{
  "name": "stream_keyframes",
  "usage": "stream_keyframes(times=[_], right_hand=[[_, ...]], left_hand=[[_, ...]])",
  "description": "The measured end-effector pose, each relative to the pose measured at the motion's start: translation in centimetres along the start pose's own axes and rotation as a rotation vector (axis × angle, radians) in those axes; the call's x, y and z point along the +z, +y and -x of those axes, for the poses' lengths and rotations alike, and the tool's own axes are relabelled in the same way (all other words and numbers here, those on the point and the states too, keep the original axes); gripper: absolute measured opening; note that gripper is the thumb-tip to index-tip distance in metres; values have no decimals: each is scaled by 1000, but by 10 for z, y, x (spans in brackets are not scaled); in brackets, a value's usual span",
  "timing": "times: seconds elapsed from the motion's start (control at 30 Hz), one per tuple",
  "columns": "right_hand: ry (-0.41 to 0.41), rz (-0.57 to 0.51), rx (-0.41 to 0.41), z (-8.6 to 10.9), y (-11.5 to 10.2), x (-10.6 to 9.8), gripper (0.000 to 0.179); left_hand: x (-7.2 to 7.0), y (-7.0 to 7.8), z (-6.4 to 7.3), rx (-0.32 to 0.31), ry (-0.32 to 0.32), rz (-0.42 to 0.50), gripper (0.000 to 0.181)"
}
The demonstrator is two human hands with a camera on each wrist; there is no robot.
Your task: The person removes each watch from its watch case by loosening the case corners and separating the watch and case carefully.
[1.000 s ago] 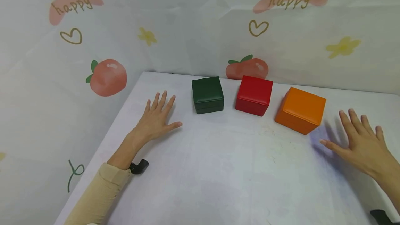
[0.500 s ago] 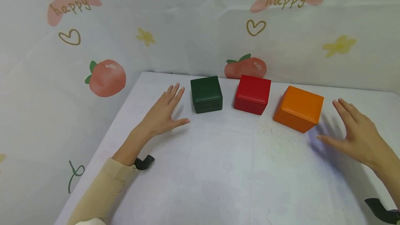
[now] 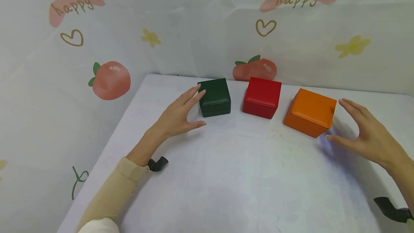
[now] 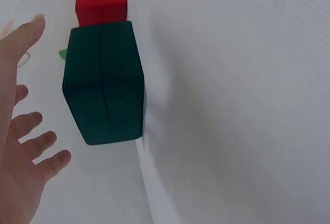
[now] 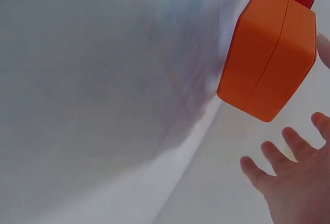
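Three lidded, leather-look boxes stand in a row towards the table's back edge: a dark green box (image 3: 215,97) on the left, a red box (image 3: 262,97) in the middle and an orange box (image 3: 311,112) on the right, turned at an angle. My left hand (image 3: 178,116) is beside the green box, thumb spread, its fingertips overlapping the box's left edge in the head view. Just right of the orange box, my right hand (image 3: 372,136) has its fingers extended and thumb apart. Both lids look closed in the wrist views, on the green box (image 4: 103,82) and the orange box (image 5: 270,53).
A white-covered table (image 3: 233,175) carries the boxes, with a printed white backdrop (image 3: 200,28) rising behind and to the left. Black wrist mounts (image 3: 158,164) stick out from both forearms.
My left hand has moved right and slightly forward up to the green box. The right hand has moved left and forward towards the orange box, fingers drawn closer together. The boxes have stayed put.
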State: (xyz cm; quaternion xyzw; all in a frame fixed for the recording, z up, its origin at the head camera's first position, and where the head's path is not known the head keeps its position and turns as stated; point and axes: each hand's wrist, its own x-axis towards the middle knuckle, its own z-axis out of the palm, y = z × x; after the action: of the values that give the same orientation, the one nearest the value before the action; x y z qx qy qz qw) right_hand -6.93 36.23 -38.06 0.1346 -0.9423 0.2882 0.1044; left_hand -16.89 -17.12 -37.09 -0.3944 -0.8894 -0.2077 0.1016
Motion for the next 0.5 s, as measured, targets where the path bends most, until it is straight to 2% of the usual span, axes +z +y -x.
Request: stream_keyframes(times=[0.2, 0.33, 0.5], right_hand=[[-8, -25, 46, -3, -2, -3, 107], [-2, -16, 40, -6, -3, -3, 105], [-5, -26, 44, -12, -5, -5, 101]], left_hand=[[6, 5, -8, 52, 18, 43, 95], [8, 7, -12, 63, 22, 53, 92], [11, 9, -20, 104, 54, 64, 87]])
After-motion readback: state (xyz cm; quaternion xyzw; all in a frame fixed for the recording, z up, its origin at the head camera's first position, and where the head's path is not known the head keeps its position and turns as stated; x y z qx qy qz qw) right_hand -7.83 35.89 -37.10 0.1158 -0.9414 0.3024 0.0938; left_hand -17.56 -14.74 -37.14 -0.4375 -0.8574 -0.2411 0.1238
